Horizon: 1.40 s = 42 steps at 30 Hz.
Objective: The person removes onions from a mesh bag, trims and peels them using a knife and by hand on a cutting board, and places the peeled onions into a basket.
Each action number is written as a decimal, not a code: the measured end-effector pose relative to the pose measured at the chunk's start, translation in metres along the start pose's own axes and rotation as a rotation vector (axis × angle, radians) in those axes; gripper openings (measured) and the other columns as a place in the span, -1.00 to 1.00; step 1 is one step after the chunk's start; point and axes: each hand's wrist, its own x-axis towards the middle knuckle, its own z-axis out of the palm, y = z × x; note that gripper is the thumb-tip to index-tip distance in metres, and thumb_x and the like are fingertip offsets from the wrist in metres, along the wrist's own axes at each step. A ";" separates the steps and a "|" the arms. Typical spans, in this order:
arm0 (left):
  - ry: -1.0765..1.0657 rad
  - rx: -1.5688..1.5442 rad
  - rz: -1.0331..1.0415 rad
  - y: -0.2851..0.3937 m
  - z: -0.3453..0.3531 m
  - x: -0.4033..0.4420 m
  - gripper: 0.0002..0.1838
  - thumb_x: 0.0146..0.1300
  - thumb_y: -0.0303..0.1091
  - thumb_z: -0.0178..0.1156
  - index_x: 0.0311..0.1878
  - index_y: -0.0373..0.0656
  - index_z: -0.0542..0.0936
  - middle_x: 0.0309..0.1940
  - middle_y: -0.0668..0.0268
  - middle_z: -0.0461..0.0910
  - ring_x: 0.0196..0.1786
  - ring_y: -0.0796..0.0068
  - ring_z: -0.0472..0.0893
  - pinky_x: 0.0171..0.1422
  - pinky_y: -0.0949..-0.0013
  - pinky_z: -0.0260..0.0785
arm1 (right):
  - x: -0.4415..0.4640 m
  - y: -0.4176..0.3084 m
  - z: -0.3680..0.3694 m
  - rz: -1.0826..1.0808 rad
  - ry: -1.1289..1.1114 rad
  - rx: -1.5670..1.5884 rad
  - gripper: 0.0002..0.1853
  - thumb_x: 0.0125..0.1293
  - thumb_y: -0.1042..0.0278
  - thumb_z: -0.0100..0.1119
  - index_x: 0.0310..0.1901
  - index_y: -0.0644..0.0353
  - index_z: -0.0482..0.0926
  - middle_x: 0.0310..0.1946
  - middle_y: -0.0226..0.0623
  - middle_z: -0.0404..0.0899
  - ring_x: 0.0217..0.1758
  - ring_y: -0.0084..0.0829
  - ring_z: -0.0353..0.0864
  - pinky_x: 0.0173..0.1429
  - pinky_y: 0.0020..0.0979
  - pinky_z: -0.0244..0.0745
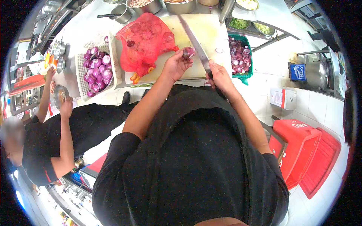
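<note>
Between the fingers of my left hand is a red onion, partly peeled, with dark skin on one side. My right hand grips the handle of a long knife, its blade pointing away from me and lying just right of the onion. Both hands are over the near part of a pale cutting board. A red mesh bag of onions lies on the board's left side, beside my left hand. A small onion slice rests right of the blade.
On the left, a white basket holds peeled red onions. A green crate of onion skins and pieces sits right of the board. Metal pots stand at the back. A co-worker stands at left; a red bin is at right.
</note>
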 end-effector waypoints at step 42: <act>-0.017 0.851 0.165 -0.003 0.055 -0.029 -0.47 0.34 -0.49 0.23 0.37 -0.23 0.43 -0.29 0.32 0.59 -0.37 0.58 0.54 -0.31 0.45 0.52 | 0.015 -0.047 -0.008 -0.038 0.069 -0.024 -0.19 0.48 -0.44 -0.27 -0.63 0.17 0.43 -0.81 -0.42 0.33 -0.80 -0.58 0.27 -0.69 -0.47 0.19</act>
